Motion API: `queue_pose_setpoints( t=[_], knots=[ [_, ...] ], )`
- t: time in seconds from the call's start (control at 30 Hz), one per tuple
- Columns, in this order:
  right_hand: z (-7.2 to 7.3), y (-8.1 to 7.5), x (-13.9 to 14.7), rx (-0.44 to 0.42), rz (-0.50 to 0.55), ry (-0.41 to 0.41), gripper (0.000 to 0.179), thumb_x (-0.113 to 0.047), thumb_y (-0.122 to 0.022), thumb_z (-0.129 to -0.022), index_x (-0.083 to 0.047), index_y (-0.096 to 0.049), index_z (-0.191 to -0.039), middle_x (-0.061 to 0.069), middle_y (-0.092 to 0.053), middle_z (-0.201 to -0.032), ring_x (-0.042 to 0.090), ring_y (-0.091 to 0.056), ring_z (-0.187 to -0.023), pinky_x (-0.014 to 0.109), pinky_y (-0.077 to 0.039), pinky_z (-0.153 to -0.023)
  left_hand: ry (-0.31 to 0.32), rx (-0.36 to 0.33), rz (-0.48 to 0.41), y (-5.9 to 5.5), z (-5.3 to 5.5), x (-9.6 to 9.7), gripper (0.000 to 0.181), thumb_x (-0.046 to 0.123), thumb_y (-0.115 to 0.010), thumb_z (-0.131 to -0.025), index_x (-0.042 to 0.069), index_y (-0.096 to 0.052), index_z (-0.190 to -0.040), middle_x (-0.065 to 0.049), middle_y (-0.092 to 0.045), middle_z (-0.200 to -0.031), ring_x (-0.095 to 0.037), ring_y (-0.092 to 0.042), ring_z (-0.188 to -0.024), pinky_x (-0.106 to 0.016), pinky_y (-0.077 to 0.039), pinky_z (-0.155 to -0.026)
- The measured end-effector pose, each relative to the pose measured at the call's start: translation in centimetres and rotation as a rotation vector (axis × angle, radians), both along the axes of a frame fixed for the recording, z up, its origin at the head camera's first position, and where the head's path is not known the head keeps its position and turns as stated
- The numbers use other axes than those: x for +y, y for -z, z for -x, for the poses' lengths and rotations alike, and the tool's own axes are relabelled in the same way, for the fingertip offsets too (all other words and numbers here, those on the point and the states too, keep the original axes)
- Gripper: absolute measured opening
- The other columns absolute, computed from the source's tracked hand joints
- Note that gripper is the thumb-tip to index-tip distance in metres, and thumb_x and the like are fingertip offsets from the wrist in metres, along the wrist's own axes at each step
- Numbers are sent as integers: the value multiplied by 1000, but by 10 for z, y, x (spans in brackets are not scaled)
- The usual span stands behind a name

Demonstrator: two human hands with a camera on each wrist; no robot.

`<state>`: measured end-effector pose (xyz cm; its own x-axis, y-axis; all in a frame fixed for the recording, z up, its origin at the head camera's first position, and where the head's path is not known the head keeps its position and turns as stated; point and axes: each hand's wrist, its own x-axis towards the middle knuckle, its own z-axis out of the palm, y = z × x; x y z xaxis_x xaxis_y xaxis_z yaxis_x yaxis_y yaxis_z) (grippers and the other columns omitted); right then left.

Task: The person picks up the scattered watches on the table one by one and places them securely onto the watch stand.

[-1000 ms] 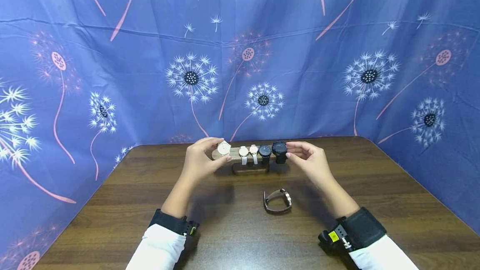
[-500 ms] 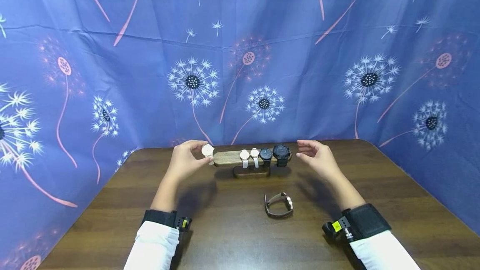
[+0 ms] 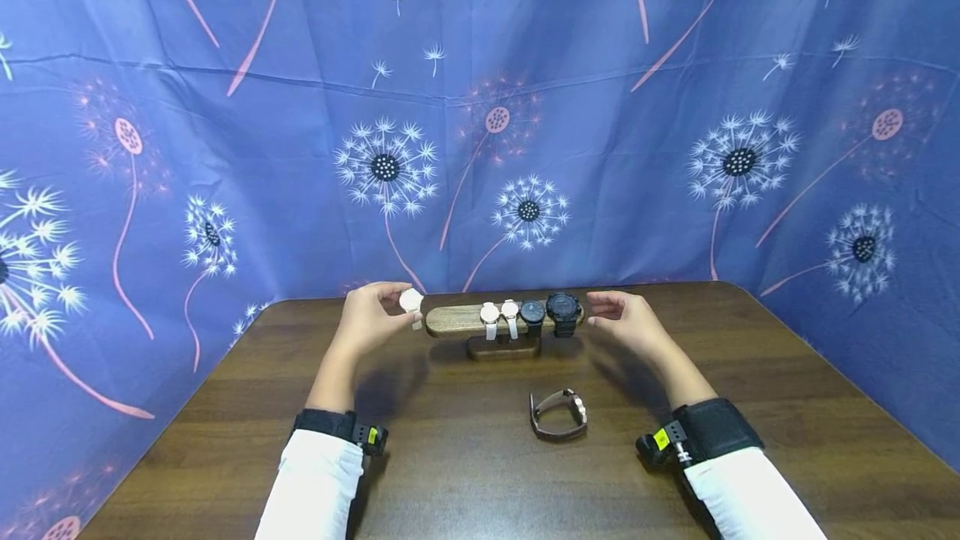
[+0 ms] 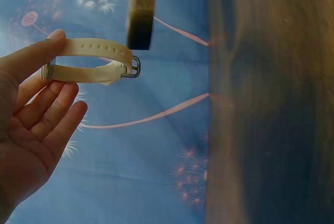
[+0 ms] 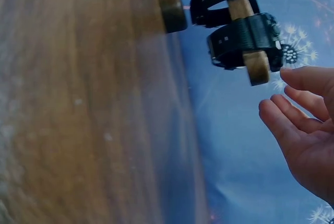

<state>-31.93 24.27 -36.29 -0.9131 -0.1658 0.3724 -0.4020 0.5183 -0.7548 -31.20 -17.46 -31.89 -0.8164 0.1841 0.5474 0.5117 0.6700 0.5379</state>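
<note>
My left hand [image 3: 372, 317] pinches a white wristwatch [image 3: 411, 301] by its case, just off the left end of a wooden watch stand [image 3: 453, 320]. In the left wrist view the cream strap [image 4: 94, 46] is buckled into a loop and hangs apart from the bar. On the stand sit two white-strapped watches [image 3: 490, 315], a dark watch [image 3: 532, 312] and a bulky black watch [image 3: 562, 308] at the right end. Beside that end, my right hand [image 3: 626, 319] holds nothing; its fingers are relaxed, with the thumb near the black watch [image 5: 245, 38].
A brown-strapped wristwatch [image 3: 558, 415] lies on its side on the wooden table [image 3: 465, 473], in front of the stand. Behind the table's far edge hangs a blue cloth [image 3: 622, 190] with dandelion prints.
My left hand has drawn the white watch leftward off the stand's end. The right hand moved away from the black watch, then slightly back toward it.
</note>
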Motion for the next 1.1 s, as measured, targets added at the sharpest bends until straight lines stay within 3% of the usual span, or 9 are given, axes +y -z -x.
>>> queue_pose_setpoints(
  t=[0.2,0.5,0.9,1.1],
  knots=[
    [5,9,1,-40,13,-58,39,6,-66,-86,14,-57,-123,29,-65,-111,41,-64,-102,25,-55,-81,6,-61,36,13,10,0,44,16,-86,-74,0,-71,-113,-10,-74,-90,-25,-71,-83,-44,-56,-77],
    [8,11,-4,-31,8,-35,38,5,-68,-85,15,-59,-120,27,-68,-105,37,-67,-96,21,-54,-74,89,-195,-35,26,14,10,45,12,-84,-76,-1,-69,-116,-9,-74,-91,-21,-71,-84,-38,-58,-77],
    [15,8,-6,-2,-18,-16,36,4,-69,-86,15,-59,-119,28,-67,-107,38,-67,-95,32,-57,-78,149,-180,-50,29,25,15,44,10,-85,-75,-4,-69,-114,-13,-74,-93,-23,-72,-85,-34,-59,-74],
    [17,10,-7,-17,-26,-21,37,4,-69,-86,15,-59,-120,28,-67,-107,38,-67,-96,28,-57,-77,151,-241,-82,30,27,15,45,9,-85,-74,-3,-69,-114,-12,-74,-91,-21,-72,-85,-34,-58,-75]
  ],
)
